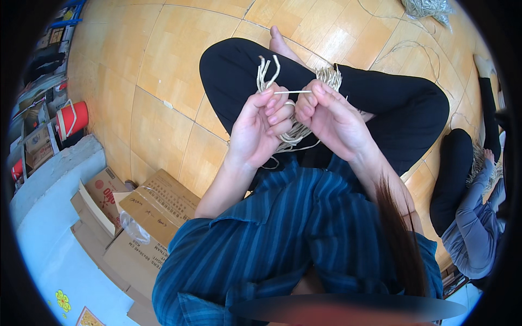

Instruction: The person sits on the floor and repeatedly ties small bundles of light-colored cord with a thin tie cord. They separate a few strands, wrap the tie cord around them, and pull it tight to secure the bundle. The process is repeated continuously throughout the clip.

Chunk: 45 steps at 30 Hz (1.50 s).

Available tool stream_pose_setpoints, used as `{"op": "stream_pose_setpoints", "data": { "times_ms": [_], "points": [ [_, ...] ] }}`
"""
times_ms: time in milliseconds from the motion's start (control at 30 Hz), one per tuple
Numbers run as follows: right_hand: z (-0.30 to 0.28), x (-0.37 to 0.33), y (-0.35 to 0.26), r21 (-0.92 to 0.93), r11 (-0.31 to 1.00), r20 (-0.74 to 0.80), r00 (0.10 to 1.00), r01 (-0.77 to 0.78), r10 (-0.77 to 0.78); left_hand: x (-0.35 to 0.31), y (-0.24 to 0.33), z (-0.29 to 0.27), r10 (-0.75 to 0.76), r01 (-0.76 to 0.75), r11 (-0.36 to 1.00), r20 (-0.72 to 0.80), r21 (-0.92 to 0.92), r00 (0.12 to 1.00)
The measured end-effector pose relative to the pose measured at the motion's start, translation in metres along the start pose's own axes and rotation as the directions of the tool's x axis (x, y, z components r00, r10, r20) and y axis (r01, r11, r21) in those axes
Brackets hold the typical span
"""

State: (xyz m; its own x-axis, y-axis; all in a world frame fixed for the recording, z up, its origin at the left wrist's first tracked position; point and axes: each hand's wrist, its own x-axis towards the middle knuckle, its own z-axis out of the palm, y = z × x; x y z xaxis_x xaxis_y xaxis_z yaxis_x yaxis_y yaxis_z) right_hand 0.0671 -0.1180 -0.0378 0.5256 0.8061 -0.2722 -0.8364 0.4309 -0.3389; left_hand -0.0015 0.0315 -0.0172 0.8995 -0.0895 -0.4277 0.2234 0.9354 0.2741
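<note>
Above my lap, my left hand [267, 113] and my right hand [325, 111] are raised close together. A thin beige cord [293, 92] is stretched short and straight between them, pinched by thumb and fingers at each end. Loose strand ends [266, 73] stick up beyond my left hand, and a thick bunch of strands [329, 77] shows beyond my right hand. More of the beige cord bundle [294, 136] hangs below and between the hands, over my dark trousers. The fingers hide how the strands join.
Cardboard boxes [160, 204] stand at my left beside a pale blue wall [60, 261]. A red bucket [72, 118] is by the shelves at far left. At right sits another person [473, 223] with similar strands. A plastic-wrapped bundle [428, 10] and loose cord [418, 44] lie on the tiled floor.
</note>
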Motion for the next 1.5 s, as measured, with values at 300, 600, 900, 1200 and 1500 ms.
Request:
{"op": "stream_pose_setpoints", "data": {
  "times_ms": [300,600,900,1200,1500],
  "points": [
    [0.006,-0.014,-0.01,-0.1,0.993,0.037,0.998,-0.055,0.059,-0.004,0.001,0.008,0.024,-0.024,1.0,-0.021,0.015,0.999],
    [0.002,-0.028,0.016,0.155,0.984,-0.014,0.996,-0.085,0.088,-0.016,-0.01,-0.013,-0.165,0.185,0.892,0.083,-0.413,0.983],
    [0.005,-0.042,0.019,0.227,0.963,0.083,0.988,-0.143,0.127,-0.035,-0.004,-0.003,-0.239,0.232,0.881,0.035,-0.411,0.97],
    [0.004,-0.064,0.003,0.167,0.965,0.031,0.979,-0.205,0.202,-0.037,-0.01,0.0,-0.315,0.298,0.89,0.007,-0.346,0.949],
    [0.005,-0.045,-0.01,-0.3,0.95,0.085,0.99,-0.086,0.116,-0.031,-0.016,0.006,0.017,-0.002,0.986,-0.093,0.164,0.996]
  ]
}}
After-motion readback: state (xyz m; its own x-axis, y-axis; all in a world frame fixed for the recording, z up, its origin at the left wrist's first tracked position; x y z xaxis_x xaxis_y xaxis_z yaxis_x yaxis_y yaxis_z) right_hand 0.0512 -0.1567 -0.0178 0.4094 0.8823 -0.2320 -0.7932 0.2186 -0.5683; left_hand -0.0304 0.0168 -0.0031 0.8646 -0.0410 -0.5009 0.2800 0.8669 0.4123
